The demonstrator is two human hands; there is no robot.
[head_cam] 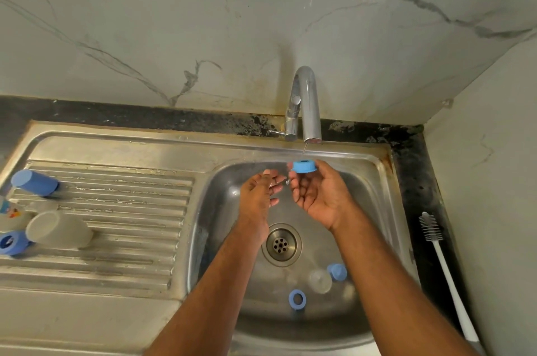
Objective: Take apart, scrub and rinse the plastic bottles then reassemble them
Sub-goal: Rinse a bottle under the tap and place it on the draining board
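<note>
My right hand [319,195] pinches a blue bottle collar [304,166] at its fingertips, right under the thin stream from the tap [305,105]. My left hand [258,195] hovers just left of it over the sink basin [220,210], fingers relaxed and wet, holding nothing. In the basin bottom lie a blue ring [297,299], a clear round part [319,281] and a small blue cap [337,272]. On the drainboard [130,210] at the left lie a blue bottle body [35,182], a translucent bottle body [58,229] and another blue collar [11,243].
A white bottle brush [444,265] lies on the black counter strip to the right of the sink. The drain [281,245] sits mid-basin. A marble wall stands behind and to the right. A printed bottle part [10,211] peeks in at the left edge.
</note>
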